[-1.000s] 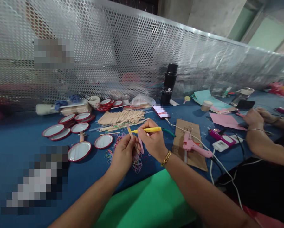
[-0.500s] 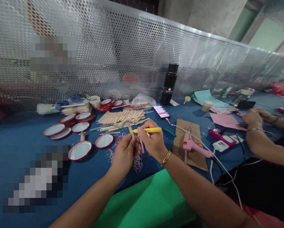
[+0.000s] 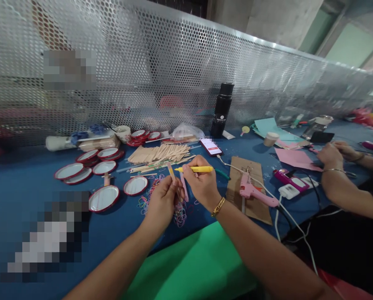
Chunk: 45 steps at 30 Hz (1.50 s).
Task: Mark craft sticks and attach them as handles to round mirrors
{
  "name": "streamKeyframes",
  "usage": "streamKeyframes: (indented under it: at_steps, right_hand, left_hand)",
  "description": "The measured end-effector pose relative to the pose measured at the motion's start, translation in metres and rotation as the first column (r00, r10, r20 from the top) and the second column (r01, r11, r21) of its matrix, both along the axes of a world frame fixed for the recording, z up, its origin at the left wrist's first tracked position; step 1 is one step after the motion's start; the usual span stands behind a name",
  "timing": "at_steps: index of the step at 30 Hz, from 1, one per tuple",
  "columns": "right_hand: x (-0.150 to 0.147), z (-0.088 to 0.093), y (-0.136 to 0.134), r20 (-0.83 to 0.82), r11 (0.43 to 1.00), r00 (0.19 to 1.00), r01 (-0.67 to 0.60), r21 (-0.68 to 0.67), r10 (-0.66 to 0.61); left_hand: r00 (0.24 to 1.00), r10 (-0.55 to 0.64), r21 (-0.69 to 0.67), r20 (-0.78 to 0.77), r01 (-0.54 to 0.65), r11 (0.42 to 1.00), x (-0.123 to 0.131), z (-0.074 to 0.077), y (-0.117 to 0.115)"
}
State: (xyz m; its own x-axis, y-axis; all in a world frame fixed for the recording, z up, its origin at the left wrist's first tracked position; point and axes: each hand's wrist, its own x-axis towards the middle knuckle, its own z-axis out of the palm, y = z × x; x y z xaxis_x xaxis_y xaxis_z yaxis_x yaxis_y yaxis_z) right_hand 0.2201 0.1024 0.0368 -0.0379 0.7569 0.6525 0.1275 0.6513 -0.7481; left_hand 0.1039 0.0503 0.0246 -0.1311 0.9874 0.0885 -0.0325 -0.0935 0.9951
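My left hand (image 3: 165,195) pinches a wooden stick (image 3: 171,170) that points up and shows pink and yellow colouring near its top. In my right hand (image 3: 202,181) is a yellow marker (image 3: 198,169), its tip just right of the stick and apart from it. A pink stick (image 3: 184,187) lies between my two hands. Tangled coloured rubber bands (image 3: 180,216) lie under and beside my left hand. Behind my hands is a pile of plain wooden sticks (image 3: 158,153).
Red-rimmed white discs (image 3: 104,198) lie at left. A black bottle (image 3: 223,110) and a phone (image 3: 211,146) stand behind. At right are a pink glue gun (image 3: 252,191) on cardboard (image 3: 233,183), white cables and another person's hands (image 3: 331,156).
The marker's tip has moved right, off the stick, and a yellow patch now shows there. My hands are otherwise nearly where they were.
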Motion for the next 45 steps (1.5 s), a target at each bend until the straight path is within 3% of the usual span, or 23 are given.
streamKeyframes:
  at_steps: [6,11,16,20,45]
  right_hand:
    - [0.0004,-0.0007,0.0004,0.000,0.999,0.999,-0.049,-0.016,0.049]
    - [0.0003,-0.0014,0.0007,-0.015,1.000,1.000,-0.007,0.010,0.007]
    - [-0.0005,-0.0006,-0.0012,-0.028,0.995,0.996,-0.086,-0.057,0.085]
    - [-0.0003,0.0004,-0.0007,-0.041,1.000,0.999,-0.024,0.007,0.024]
    - [-0.0005,-0.0005,0.0005,-0.051,0.999,0.997,-0.053,-0.009,0.053]
  left_hand:
    - [0.998,0.003,-0.038,0.057,-0.001,0.999,0.0017,0.0007,-0.0008]
    - [0.998,-0.001,-0.033,0.056,0.003,0.999,0.0016,-0.0006,-0.0005]
    - [1.000,-0.005,-0.023,0.030,0.006,1.000,0.0014,-0.0003,-0.0010]
    - [0.999,-0.006,-0.032,0.044,0.007,0.999,0.0016,0.0007,-0.0015]
    - [0.999,-0.030,-0.002,-0.036,0.030,1.000,-0.0013,-0.0059,0.0011]
